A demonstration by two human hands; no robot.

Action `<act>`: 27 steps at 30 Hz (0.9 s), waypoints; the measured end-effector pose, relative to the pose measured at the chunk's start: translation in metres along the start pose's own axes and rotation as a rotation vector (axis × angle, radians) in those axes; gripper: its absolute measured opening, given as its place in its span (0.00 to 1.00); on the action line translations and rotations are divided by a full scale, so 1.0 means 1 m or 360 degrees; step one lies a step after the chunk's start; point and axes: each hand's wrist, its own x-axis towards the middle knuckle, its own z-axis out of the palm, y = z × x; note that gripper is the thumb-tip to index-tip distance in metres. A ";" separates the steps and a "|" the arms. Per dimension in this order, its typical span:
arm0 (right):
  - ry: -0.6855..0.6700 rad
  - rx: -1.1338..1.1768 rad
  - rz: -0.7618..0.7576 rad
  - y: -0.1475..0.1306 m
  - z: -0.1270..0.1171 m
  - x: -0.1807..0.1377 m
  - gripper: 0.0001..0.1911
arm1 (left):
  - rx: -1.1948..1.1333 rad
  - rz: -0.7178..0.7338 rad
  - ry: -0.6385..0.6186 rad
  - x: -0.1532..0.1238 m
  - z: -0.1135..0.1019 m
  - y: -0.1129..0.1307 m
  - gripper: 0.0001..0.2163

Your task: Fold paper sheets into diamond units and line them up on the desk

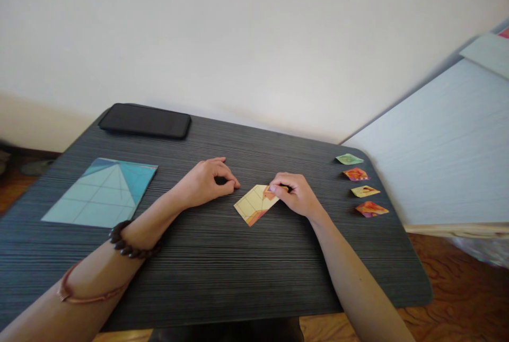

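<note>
The paper (253, 204) lies on the table (222, 273) between the two hands, its near-left end bare. The right hand (295, 192) pinches its far-right end, thumb and fingertips closed on it — probably to steady a small piece while leaving most of its lined face uncovered. The left hand (205, 183) is empty beside it, fingers curled round a gap; whether thumb and forefinger tips meet, I cannot tell. It seems set close enough to reach the edge.

Four folded pieces (366, 191) stand apart in a column at the right, presumably clear of the elbows. The sheets (104, 196) lie left, within easy reach — the phone (145, 120) sits back, likely out of the way.
</note>
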 end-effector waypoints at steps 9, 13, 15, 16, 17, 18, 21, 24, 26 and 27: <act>0.0134 -0.0172 -0.0038 -0.013 0.015 0.008 0.09 | -0.0132 -0.0057 -0.0021 0.001 0.010 0.015 0.09; 0.0515 -0.0527 -0.0163 -0.020 0.021 0.006 0.26 | -0.0094 -0.0352 0.0528 0.002 0.012 0.010 0.12; 0.0477 -0.0688 -0.0245 -0.023 0.025 0.004 0.28 | 0.0024 -0.0440 0.0701 0.002 0.012 0.008 0.12; 0.0447 -0.0749 -0.0277 -0.024 0.027 0.004 0.28 | 0.0053 -0.0469 0.0739 0.002 0.012 0.008 0.11; 0.0421 -0.0798 -0.0309 -0.026 0.029 0.004 0.28 | 0.0056 -0.0493 0.0755 0.002 0.012 0.008 0.11; 0.0398 -0.0832 -0.0336 -0.027 0.030 0.004 0.28 | 0.0041 -0.0515 0.0768 0.002 0.012 0.008 0.11; 0.0349 -0.0874 -0.0382 -0.030 0.036 0.005 0.22 | -0.0004 -0.0559 0.0806 0.002 0.012 0.007 0.12; 0.0373 -0.0883 -0.0410 -0.031 0.041 0.006 0.10 | -0.0018 -0.0574 0.0809 0.002 0.013 0.007 0.12; 0.0443 -0.0882 -0.0397 -0.030 0.042 0.006 0.07 | 0.0033 -0.0574 0.0764 0.003 0.013 0.007 0.11; 0.0476 -0.0872 -0.0366 -0.029 0.041 0.006 0.06 | 0.0085 -0.0572 0.0719 0.002 0.013 0.007 0.11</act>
